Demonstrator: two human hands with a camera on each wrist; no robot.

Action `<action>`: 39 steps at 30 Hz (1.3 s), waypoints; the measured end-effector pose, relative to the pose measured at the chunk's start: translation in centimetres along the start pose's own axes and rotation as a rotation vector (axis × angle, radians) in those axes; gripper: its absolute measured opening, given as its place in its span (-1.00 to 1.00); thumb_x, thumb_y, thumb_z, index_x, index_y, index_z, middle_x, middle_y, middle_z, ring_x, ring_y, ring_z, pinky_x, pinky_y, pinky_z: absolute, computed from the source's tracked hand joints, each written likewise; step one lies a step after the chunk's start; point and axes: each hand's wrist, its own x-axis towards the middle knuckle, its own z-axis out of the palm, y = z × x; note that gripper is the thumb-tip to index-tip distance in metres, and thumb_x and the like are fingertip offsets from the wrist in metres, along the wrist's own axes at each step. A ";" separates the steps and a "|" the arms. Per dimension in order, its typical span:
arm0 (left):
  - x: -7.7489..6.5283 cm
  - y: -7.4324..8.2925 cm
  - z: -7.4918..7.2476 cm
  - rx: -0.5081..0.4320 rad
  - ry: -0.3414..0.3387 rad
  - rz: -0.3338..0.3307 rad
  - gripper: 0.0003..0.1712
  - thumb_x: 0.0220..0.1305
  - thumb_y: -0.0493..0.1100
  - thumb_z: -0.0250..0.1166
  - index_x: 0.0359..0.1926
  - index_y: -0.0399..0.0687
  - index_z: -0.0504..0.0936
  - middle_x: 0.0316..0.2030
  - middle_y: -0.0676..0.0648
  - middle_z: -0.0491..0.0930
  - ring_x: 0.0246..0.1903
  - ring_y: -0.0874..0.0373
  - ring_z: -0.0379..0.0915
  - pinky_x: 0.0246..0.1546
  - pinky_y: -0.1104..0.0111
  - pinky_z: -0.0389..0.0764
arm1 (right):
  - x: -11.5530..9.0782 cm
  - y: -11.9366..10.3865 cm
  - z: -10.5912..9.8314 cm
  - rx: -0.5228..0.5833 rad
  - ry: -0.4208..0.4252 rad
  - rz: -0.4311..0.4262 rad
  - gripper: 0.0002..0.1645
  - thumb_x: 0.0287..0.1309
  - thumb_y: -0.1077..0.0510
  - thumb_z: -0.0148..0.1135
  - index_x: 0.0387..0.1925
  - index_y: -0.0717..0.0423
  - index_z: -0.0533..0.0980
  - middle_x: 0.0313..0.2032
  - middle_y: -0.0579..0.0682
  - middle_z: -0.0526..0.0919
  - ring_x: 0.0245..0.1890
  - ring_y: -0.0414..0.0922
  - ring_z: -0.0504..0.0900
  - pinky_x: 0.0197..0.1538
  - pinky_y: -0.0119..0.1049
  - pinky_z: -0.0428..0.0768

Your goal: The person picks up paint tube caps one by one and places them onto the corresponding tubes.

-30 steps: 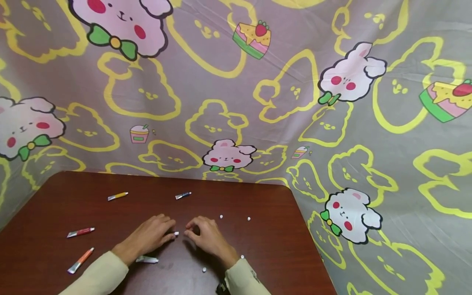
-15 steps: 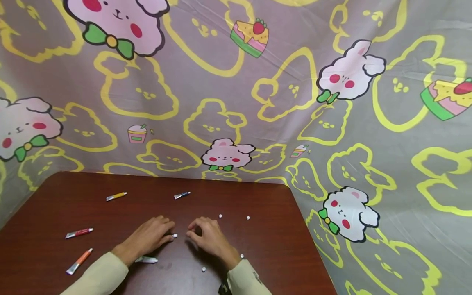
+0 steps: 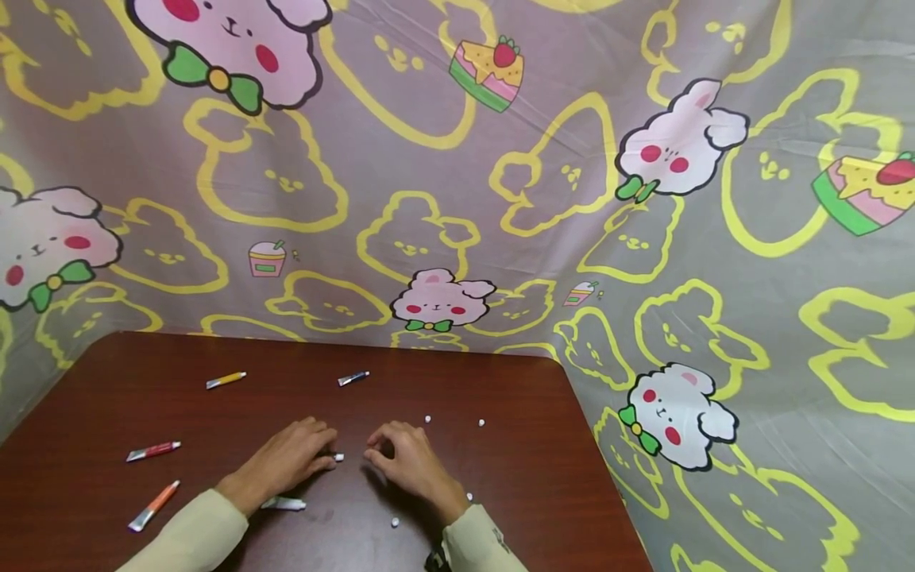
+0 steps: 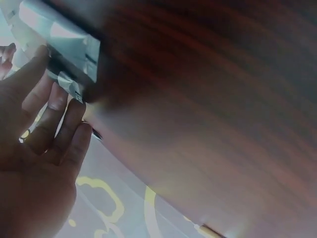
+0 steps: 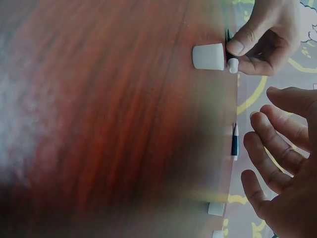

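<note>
My left hand [image 3: 289,453], over the middle of the table, pinches a small paint tube between thumb and fingers. Its white end [image 3: 339,457] sticks out toward my right hand; in the right wrist view the tube's body [image 5: 229,49] looks dark. A flat silver end [image 4: 70,86] of it shows in the left wrist view. Facing it across a small gap is my right hand [image 3: 407,457], fingers loosely bent and apart, with nothing between them [image 5: 282,148]. Under my left wrist lies a pale silver paint tube [image 3: 286,504], partly covered, its white end pointing right.
Yellow [image 3: 225,380], dark blue [image 3: 353,379], red [image 3: 153,452] and orange paint tubes [image 3: 154,507] lie across the left and back of the brown table [image 3: 543,477]. Several small white caps, such as one front cap [image 3: 395,522], lie around my right hand. A patterned cloth [image 3: 457,175] hangs behind.
My right hand has drawn slightly to the right, widening the gap to the held tube. My left hand keeps its pinch almost in place; the head view has shifted a little.
</note>
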 end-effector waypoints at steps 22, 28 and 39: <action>-2.0 -0.5 -1.1 -0.084 0.108 -0.069 -0.66 0.16 0.03 0.66 -0.25 0.15 0.63 -0.35 0.19 0.57 -0.32 0.26 0.44 -0.33 0.24 0.52 | -0.5 0.4 -0.1 -0.015 -0.009 0.012 -0.87 0.31 0.00 0.53 -0.15 -0.13 0.74 -0.26 -0.27 0.78 -0.16 -0.36 0.65 0.06 -0.36 0.48; -2.6 -0.4 -1.5 -0.077 0.129 -0.063 -0.64 0.13 0.02 0.68 -0.25 0.11 0.64 -0.35 0.15 0.59 -0.33 0.24 0.46 -0.35 0.22 0.54 | -0.8 0.7 -0.5 -0.019 -0.005 0.005 -0.86 0.30 0.02 0.53 -0.15 -0.11 0.74 -0.26 -0.25 0.78 -0.16 -0.34 0.66 0.10 -0.30 0.53; -3.1 0.5 -3.3 -0.096 0.013 -0.138 -0.69 0.16 0.00 0.68 -0.23 0.14 0.68 -0.31 0.19 0.63 -0.27 0.26 0.49 -0.25 0.21 0.60 | -1.9 2.1 -1.1 0.009 -0.044 0.043 -0.82 0.27 0.02 0.56 -0.13 -0.12 0.73 -0.23 -0.26 0.77 -0.11 -0.34 0.67 0.14 -0.22 0.52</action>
